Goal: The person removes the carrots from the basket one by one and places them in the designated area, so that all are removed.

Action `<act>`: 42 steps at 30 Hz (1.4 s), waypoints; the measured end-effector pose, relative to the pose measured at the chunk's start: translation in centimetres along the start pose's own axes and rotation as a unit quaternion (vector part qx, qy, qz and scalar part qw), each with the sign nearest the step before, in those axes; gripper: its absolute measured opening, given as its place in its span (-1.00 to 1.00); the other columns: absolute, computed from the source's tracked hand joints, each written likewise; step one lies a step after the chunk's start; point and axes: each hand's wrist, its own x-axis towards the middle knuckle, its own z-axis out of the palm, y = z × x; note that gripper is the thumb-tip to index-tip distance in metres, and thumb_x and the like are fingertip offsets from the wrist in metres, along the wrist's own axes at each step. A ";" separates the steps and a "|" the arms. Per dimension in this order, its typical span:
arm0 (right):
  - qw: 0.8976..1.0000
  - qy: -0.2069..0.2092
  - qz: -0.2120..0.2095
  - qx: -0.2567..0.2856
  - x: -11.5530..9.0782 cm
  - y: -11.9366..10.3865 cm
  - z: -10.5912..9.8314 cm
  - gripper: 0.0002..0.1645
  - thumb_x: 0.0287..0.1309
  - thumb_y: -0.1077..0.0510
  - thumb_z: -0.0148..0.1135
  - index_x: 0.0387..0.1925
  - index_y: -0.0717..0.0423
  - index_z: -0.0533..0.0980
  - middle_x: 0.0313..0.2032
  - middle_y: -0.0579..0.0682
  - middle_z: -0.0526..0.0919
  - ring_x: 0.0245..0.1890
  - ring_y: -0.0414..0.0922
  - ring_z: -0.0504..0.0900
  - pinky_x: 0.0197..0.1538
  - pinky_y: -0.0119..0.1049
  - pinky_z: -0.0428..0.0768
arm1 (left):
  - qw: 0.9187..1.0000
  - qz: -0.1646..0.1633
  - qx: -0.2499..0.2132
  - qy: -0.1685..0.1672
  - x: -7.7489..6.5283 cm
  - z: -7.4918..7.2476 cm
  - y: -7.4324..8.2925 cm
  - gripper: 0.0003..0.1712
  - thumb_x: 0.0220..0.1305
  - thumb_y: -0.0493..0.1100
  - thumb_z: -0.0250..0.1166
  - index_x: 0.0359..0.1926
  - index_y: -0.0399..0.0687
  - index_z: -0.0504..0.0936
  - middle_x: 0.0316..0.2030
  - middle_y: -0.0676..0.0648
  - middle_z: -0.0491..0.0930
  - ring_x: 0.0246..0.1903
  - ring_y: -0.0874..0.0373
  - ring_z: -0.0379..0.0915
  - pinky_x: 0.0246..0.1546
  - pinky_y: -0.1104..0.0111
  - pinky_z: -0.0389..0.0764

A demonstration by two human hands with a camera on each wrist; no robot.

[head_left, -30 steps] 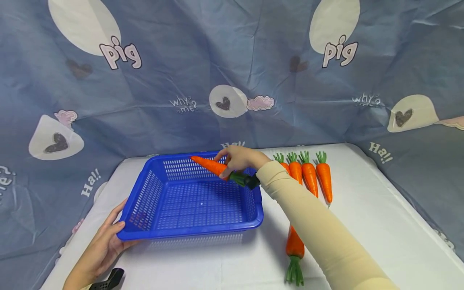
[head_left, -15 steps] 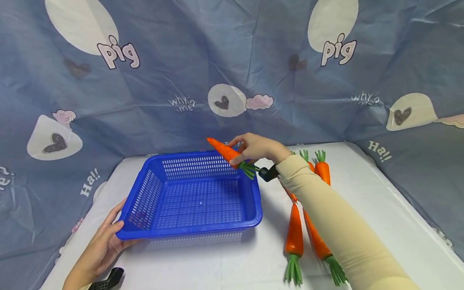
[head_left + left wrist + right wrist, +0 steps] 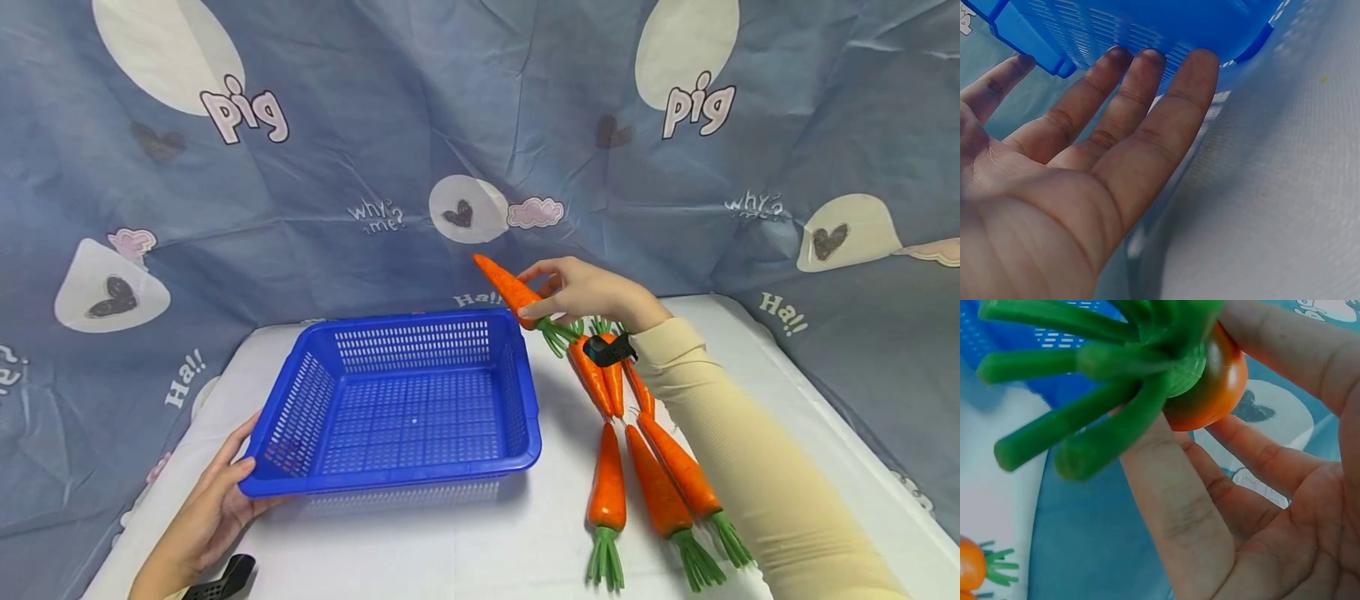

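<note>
A blue plastic basket [image 3: 390, 479] with slotted walls stands at the left and middle of the table. At its front left corner my left hand [image 3: 202, 508] holds the rim, thumb on the edge. The left wrist view shows fingertips [image 3: 1200, 65] against the basket's outer wall [image 3: 1235, 31]. Over the back right corner, above the rim, my right hand [image 3: 588, 292] pinches a carrot [image 3: 510, 289] by its thick end. Its orange tip points up and left; the green stalks [image 3: 1104, 369] hang toward the wrist.
On the white table [image 3: 555, 533], right of the basket, lie two groups of carrots. Three in front, such as one carrot [image 3: 607, 483], have stalks toward me. Those behind, including another carrot [image 3: 588, 379], have stalks away. A patterned blue cloth [image 3: 337, 150] rises at the back.
My right hand has moved right and farther up with the carrot, from over the basket to its back right corner. More carrots show beside the sleeve. The left hand and basket stay put.
</note>
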 end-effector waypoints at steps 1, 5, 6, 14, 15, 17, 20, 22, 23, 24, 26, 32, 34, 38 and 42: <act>1.000 0.002 0.001 0.000 -0.3 0.2 -0.1 -0.24 0.12 -0.11 0.47 0.32 -0.10 0.41 0.04 0.15 0.62 -0.09 -0.01 0.69 -0.03 -0.13 0.72 | 1.000 0.000 0.000 0.001 0.0 0.0 0.0 -0.33 0.61 -0.23 -0.30 0.60 0.38 -0.13 0.25 0.25 0.48 0.15 0.18 0.59 0.04 0.13 0.66; 1.000 0.008 0.006 -0.008 -1.5 1.1 -0.6 -0.22 0.11 -0.12 0.47 0.33 -0.09 0.40 0.03 0.16 0.61 -0.15 0.00 0.69 -0.07 -0.16 0.72 | 1.000 0.004 -0.003 -0.001 0.0 0.1 -0.2 -0.33 0.61 -0.24 -0.30 0.60 0.37 -0.12 0.25 0.23 0.49 0.14 0.16 0.60 0.05 0.15 0.66; 1.000 0.011 0.010 -0.010 -1.8 1.5 -0.8 -0.22 0.11 -0.13 0.47 0.32 -0.10 0.40 0.02 0.15 0.60 -0.15 0.00 0.68 -0.08 -0.16 0.72 | 1.000 0.005 -0.005 -0.003 0.0 0.1 -0.3 -0.32 0.61 -0.25 -0.31 0.60 0.37 -0.11 0.25 0.23 0.49 0.14 0.15 0.60 0.05 0.15 0.66; 0.999 0.036 0.010 -0.015 -4.6 3.9 -2.1 -0.20 0.09 -0.18 0.47 0.31 -0.10 0.39 -0.01 0.16 0.60 -0.23 -0.01 0.68 -0.14 -0.20 0.70 | 1.000 0.011 -0.021 -0.013 -0.1 -0.1 -0.1 -0.32 0.61 -0.26 -0.33 0.60 0.36 -0.12 0.27 0.22 0.49 0.17 0.15 0.59 0.07 0.14 0.65; 0.999 0.037 0.009 -0.015 -4.9 4.0 -2.2 -0.20 0.09 -0.18 0.47 0.31 -0.09 0.39 -0.01 0.16 0.61 -0.25 -0.01 0.68 -0.15 -0.21 0.70 | 1.000 0.011 -0.022 -0.012 -0.1 -0.1 0.0 -0.32 0.61 -0.26 -0.33 0.60 0.36 -0.12 0.27 0.22 0.49 0.17 0.15 0.59 0.07 0.15 0.65; 0.999 0.041 0.008 -0.018 -5.5 4.3 -2.4 -0.19 0.09 -0.19 0.47 0.31 -0.07 0.39 0.00 0.16 0.60 -0.28 -0.01 0.68 -0.17 -0.21 0.69 | 1.000 0.009 -0.025 -0.012 -0.1 -0.1 0.0 -0.33 0.61 -0.25 -0.32 0.60 0.37 -0.12 0.27 0.23 0.49 0.17 0.15 0.59 0.07 0.15 0.65; 0.999 0.047 0.002 -0.022 -6.4 4.7 -2.7 -0.18 0.09 -0.20 0.46 0.32 -0.05 0.39 0.02 0.17 0.59 -0.29 -0.02 0.67 -0.19 -0.21 0.69 | 1.000 0.008 -0.024 -0.011 -0.2 -0.2 0.0 -0.33 0.61 -0.24 -0.32 0.60 0.37 -0.12 0.27 0.23 0.49 0.17 0.15 0.59 0.06 0.15 0.65; 0.998 0.054 -0.001 -0.021 -7.1 5.2 -2.8 -0.18 0.11 -0.19 0.46 0.33 -0.04 0.38 0.03 0.18 0.58 -0.27 -0.02 0.66 -0.20 -0.21 0.69 | 0.999 0.009 -0.028 -0.014 -0.2 -0.2 0.0 -0.33 0.61 -0.24 -0.33 0.60 0.37 -0.12 0.28 0.22 0.49 0.17 0.14 0.59 0.07 0.14 0.65; 0.998 0.058 -0.002 -0.022 -7.5 5.6 -2.8 -0.18 0.12 -0.18 0.45 0.34 -0.03 0.38 0.04 0.18 0.58 -0.26 -0.03 0.66 -0.21 -0.21 0.69 | 0.999 0.011 -0.029 -0.016 -0.2 -0.2 -0.1 -0.33 0.61 -0.25 -0.33 0.60 0.37 -0.11 0.28 0.22 0.49 0.18 0.14 0.58 0.07 0.14 0.65; 0.998 0.062 -0.002 -0.022 -8.0 6.0 -2.8 -0.18 0.13 -0.17 0.45 0.34 -0.03 0.37 0.04 0.19 0.58 -0.27 -0.03 0.66 -0.21 -0.20 0.69 | 0.999 0.012 -0.029 -0.018 -0.2 -0.2 -0.1 -0.33 0.61 -0.25 -0.34 0.60 0.36 -0.12 0.28 0.21 0.49 0.18 0.13 0.58 0.07 0.14 0.65; 0.997 0.072 0.004 -0.027 -9.0 6.9 -2.8 -0.19 0.13 -0.18 0.44 0.35 -0.03 0.37 0.04 0.18 0.60 -0.29 -0.05 0.66 -0.24 -0.21 0.68 | 0.999 0.013 -0.029 -0.022 -0.1 -0.2 -0.2 -0.33 0.61 -0.26 -0.34 0.60 0.36 -0.11 0.28 0.21 0.49 0.18 0.13 0.58 0.07 0.13 0.65; 0.997 0.081 0.017 -0.009 -11.5 9.5 -2.6 -0.20 0.15 -0.15 0.43 0.35 -0.02 0.36 -0.01 0.20 0.62 -0.32 -0.11 0.67 -0.26 -0.23 0.69 | 1.000 0.002 -0.012 -0.008 -0.1 0.0 0.0 -0.34 0.62 -0.22 -0.31 0.60 0.37 -0.13 0.26 0.23 0.49 0.17 0.15 0.58 0.06 0.11 0.65; 0.996 0.083 0.019 -0.002 -12.1 10.2 -2.5 -0.20 0.16 -0.13 0.43 0.35 -0.01 0.35 -0.02 0.21 0.62 -0.27 -0.11 0.68 -0.23 -0.24 0.70 | 1.000 0.000 -0.003 0.000 -0.2 0.1 0.1 -0.34 0.62 -0.21 -0.30 0.60 0.37 -0.14 0.26 0.24 0.49 0.16 0.16 0.59 0.05 0.11 0.65; 0.996 0.090 0.030 0.000 -13.4 11.3 -2.4 -0.20 0.21 -0.11 0.39 0.38 0.05 0.32 0.02 0.23 0.60 -0.15 -0.09 0.66 -0.18 -0.26 0.69 | 1.000 -0.003 0.012 0.007 -0.2 0.2 0.2 -0.34 0.62 -0.19 -0.29 0.60 0.36 -0.16 0.25 0.25 0.48 0.16 0.16 0.59 0.06 0.10 0.65; 0.996 0.087 0.037 0.001 -14.9 12.7 -2.0 -0.17 0.26 -0.08 0.35 0.42 0.14 0.26 0.06 0.24 0.59 -0.12 -0.11 0.66 -0.18 -0.25 0.68 | 1.000 -0.011 0.018 0.014 -0.2 0.3 0.2 -0.34 0.62 -0.18 -0.27 0.60 0.36 -0.16 0.24 0.25 0.50 0.15 0.15 0.60 0.06 0.10 0.65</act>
